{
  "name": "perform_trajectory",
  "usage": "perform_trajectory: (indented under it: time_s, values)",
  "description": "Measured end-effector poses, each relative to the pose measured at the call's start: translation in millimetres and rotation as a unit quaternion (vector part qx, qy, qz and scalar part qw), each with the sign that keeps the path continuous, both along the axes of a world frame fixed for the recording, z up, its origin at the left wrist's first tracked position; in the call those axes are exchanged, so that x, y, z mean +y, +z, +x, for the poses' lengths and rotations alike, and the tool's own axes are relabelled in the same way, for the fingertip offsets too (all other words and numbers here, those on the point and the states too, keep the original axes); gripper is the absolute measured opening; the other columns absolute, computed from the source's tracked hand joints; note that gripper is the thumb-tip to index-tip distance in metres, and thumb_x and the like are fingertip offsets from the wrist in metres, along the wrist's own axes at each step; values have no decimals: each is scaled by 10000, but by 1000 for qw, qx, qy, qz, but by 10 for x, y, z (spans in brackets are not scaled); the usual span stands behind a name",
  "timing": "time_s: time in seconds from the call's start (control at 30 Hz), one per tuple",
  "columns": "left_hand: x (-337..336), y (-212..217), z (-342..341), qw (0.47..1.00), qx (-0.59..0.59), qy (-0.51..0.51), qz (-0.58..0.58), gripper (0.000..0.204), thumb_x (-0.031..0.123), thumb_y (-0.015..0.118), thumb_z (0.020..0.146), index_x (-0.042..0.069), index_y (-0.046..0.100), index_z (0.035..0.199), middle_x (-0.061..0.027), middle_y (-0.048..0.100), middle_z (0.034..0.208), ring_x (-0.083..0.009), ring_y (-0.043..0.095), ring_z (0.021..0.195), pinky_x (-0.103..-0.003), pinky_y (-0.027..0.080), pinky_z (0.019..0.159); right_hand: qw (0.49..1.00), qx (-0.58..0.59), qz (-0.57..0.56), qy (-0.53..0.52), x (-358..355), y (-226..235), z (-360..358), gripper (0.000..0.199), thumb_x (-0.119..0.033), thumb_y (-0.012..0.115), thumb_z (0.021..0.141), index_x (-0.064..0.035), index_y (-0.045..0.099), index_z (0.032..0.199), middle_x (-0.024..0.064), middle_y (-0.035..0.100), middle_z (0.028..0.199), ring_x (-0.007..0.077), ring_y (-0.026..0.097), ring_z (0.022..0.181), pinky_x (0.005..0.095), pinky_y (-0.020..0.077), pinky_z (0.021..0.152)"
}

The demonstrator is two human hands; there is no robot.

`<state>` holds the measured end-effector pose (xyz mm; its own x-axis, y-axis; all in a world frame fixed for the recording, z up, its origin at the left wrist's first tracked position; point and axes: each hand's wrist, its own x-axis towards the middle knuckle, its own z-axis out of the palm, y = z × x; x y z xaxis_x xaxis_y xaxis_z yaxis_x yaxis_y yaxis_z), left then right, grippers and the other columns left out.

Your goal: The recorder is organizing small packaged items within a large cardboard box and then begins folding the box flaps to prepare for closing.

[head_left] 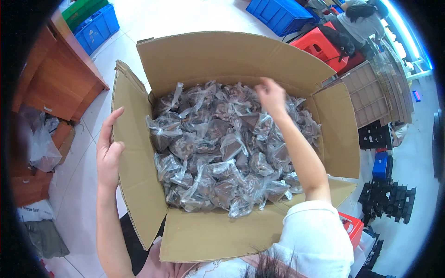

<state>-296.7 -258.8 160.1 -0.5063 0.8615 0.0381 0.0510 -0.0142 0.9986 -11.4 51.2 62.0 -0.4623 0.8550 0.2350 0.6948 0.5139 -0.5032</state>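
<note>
Overhead, a large open carton [139,185] sits on the white floor [79,185] below the person, all four flaps folded outward; it is filled nearly to the rim with small clear bags [227,148], each holding dark brown pieces, knotted or twisted at the top and piled loosely.

Left hand [109,150]: pressed against the outer face of the carton's left flap, palm to the cardboard, fingers straight and pointing up, thumb on the flap edge; grip released, holding nothing, only bracing the flap.

Right hand [271,96]: reached across the carton to the far side of the pile, forearm lying over the bags; fingers curled downward onto the topmost bags near the back wall; the hand is blurred, so I cannot tell whether the grip has closed on a bag or merely touches one.

Surroundings: wooden desk [55,78] at left, well apart from the carton; a clear plastic bag [41,143] hangs at its side; blue crates [97,25] and a green crate [81,10] at upper left; another blue crate [280,14] at top; red stool [320,44] beside it; a second person [364,18] at upper right, seen from behind; stacked black trays [387,199] at right; white sleeve [315,236] at lower edge.
</note>
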Motion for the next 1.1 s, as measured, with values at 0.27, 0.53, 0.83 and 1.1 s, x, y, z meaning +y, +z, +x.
perform_trajectory:
  time_s: [0.27, 0.53, 0.83, 1.1]
  values:
    - [25, -77, -7, 1000, 3, -3, 9, 647, 56, 398, 667, 10, 418, 1312, -118, 434, 1319, -203, 401, 1233, -314, 289, 1044, 995, -86, 49, -19, 404, -600, 899, 456, -376, 681, 770, 37, 591, 939, 259, 600, 861, 346, 581, 871, 397, 451, 794]
    - [35, -118, -4, 1000, 10, 15, -2, 671, 54, 404, 650, -2, 407, 1318, -127, 395, 1354, -221, 350, 1279, -328, 243, 1073, 755, 493, -406, -149, 884, -230, 1326, 302, -196, 579, 883, 58, 570, 1045, 103, 652, 904, 214, 630, 808, 378, 517, 723]
    - [60, -119, -4, 1000, 22, 12, -17, 706, 90, 452, 661, -4, 349, 1354, -144, 356, 1389, -236, 330, 1300, -345, 237, 1081, 973, -180, -54, 135, 482, -281, 692, 375, -405, 606, 812, -101, 673, 1021, 193, 638, 971, 336, 601, 922, 405, 471, 812]
    - [13, -195, -91, 1000, 13, 19, -7, 757, 93, 463, 641, -12, 313, 1375, -152, 313, 1422, -244, 292, 1327, -349, 217, 1095, 984, -52, 47, 163, 160, -654, 828, 241, -287, 640, 783, -128, 688, 959, 122, 548, 1062, 328, 507, 1014, 458, 412, 836]
